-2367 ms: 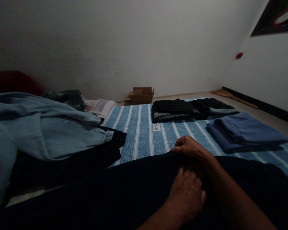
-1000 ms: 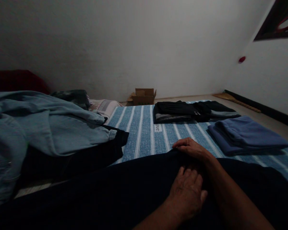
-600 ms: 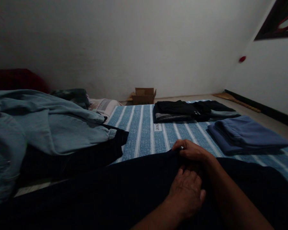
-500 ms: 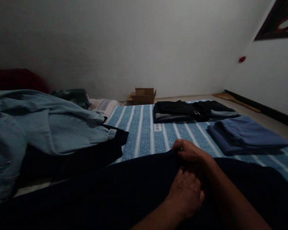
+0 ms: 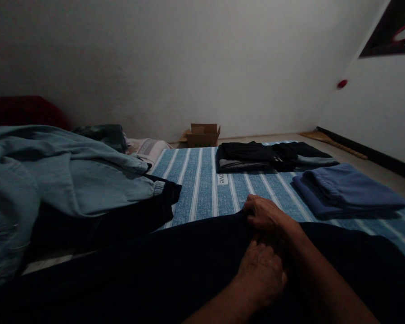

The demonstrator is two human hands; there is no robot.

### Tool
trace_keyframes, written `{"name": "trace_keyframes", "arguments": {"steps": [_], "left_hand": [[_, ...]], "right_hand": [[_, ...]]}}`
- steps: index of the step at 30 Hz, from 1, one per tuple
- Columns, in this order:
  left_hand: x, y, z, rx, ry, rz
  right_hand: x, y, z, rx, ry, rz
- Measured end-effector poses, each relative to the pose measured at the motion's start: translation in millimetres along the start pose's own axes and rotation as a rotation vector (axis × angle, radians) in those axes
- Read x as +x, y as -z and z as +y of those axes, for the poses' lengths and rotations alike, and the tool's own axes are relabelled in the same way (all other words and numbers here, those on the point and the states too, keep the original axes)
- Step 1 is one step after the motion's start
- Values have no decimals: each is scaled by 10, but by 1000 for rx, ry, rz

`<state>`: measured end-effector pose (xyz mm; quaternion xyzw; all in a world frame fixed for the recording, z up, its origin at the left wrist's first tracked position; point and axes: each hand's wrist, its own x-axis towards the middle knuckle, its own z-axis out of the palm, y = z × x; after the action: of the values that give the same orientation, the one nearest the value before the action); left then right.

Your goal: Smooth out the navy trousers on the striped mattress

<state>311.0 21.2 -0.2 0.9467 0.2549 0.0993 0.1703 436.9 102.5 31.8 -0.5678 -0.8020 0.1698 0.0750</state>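
A large dark garment (image 5: pixel 155 270) lies spread across the near part of a blue striped mattress (image 5: pixel 202 189). My right hand (image 5: pixel 266 213) reaches to the garment's far edge, its fingers curled and pinching the fabric there. Just behind it, my left hand (image 5: pixel 261 272) lies on the same garment with its fingers bent into the cloth under my right wrist. The room is dim, and the garment's details are hard to make out.
A folded blue garment (image 5: pixel 347 189) and folded black clothes (image 5: pixel 253 155) lie on the mattress to the far right. A heap with a light blue denim piece (image 5: pixel 64 180) over black cloth (image 5: pixel 121 220) fills the left. A cardboard box (image 5: pixel 202 134) stands by the wall.
My right hand's fingers have curled from lying flat to pinching the garment's far edge. My left hand's fingers have bent in and shifted slightly forward.
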Motion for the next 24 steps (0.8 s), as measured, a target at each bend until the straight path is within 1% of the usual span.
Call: {"name": "trace_keyframes", "arguments": {"steps": [4,10,18,24], "left_hand": [[-3,-3,-3,-18,28,-47],[-3,-6,-6,-78,45,-44],[-15,23,3,-71,45,-28],[-9,21,11,-78,61,-31]], "right_hand": [[20,-10,25,34,-10,14],[34,-40,50,167,-54,54],[62,-108,119,419,-100,78],[98,-161,155,571,-185,96]]}}
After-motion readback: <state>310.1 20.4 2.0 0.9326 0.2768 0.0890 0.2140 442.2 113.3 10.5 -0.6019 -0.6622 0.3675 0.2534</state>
